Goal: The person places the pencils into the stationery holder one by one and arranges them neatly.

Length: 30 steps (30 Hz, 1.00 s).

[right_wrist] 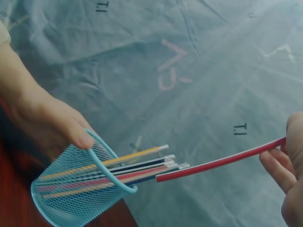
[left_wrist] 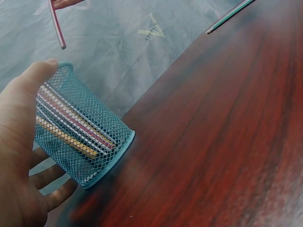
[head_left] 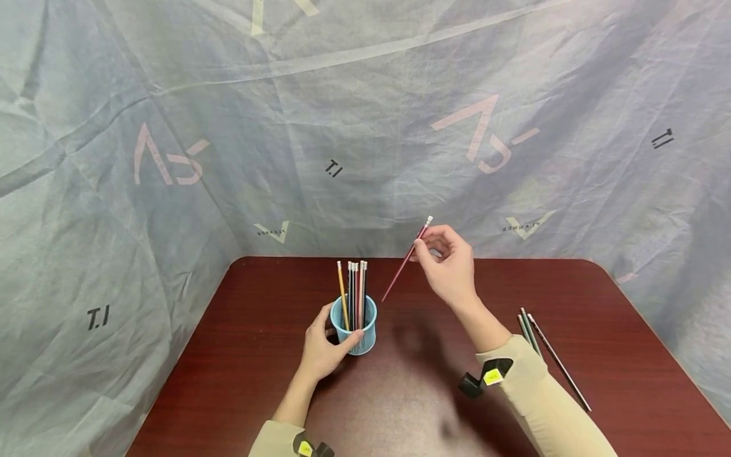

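A light blue mesh pencil cup (head_left: 368, 337) stands on the table, gripped by my left hand (head_left: 320, 350) with the thumb at the near rim and fingers round its left side. Several pencils (right_wrist: 147, 164) lean inside it, eraser ends up, among them a yellow pencil (head_left: 343, 297). My right hand (head_left: 452, 268) pinches a red pencil (head_left: 402, 269) near its white eraser end. That pencil slants down and left, its lower end in the air just right of the cup's rim, apart from it.
Green pencils (head_left: 531, 331) and a dark pencil (head_left: 562, 367) lie on the red-brown table (head_left: 228, 381) at the right, partly behind my right sleeve (head_left: 542, 400). A grey printed cloth (head_left: 371, 127) hangs behind the table's far edge.
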Available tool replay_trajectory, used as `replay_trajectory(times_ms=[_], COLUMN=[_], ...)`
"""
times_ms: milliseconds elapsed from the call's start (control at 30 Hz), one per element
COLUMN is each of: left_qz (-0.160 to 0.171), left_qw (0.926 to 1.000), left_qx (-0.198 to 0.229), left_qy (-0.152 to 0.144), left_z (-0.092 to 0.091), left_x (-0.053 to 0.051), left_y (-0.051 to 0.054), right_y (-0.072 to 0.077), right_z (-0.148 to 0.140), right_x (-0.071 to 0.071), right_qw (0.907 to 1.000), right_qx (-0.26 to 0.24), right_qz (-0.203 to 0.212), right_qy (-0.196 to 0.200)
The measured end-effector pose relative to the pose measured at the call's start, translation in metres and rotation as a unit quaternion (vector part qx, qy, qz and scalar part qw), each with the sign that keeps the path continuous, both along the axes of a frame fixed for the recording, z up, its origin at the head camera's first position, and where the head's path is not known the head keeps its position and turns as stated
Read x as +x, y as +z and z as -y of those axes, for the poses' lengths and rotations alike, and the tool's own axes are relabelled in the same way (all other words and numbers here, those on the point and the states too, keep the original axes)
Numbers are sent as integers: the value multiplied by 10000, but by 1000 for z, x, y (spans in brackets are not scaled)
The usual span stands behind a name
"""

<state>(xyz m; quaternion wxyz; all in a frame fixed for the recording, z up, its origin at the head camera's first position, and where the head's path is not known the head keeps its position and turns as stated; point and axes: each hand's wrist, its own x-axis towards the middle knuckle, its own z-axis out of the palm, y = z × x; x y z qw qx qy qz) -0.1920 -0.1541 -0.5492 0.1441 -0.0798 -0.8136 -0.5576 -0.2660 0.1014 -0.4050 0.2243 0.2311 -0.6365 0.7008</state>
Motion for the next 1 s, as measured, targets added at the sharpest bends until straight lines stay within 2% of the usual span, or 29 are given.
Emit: replay_trajectory(times_ms=[400,1000], left_qz=[-80,-71], left_qw=[9999,10000], left_qx=[-45,-39], left_qy=[42,49], left_z=[0,0], left_x=[-3,-2], left_y=[-3,-2], right_y=[-7,-33], right_z=[31,60], right_x=[4,7], right_qw=[9988,9884], right_qx=[470,1494], right_qz=[-66,267], right_qy=[147,94])
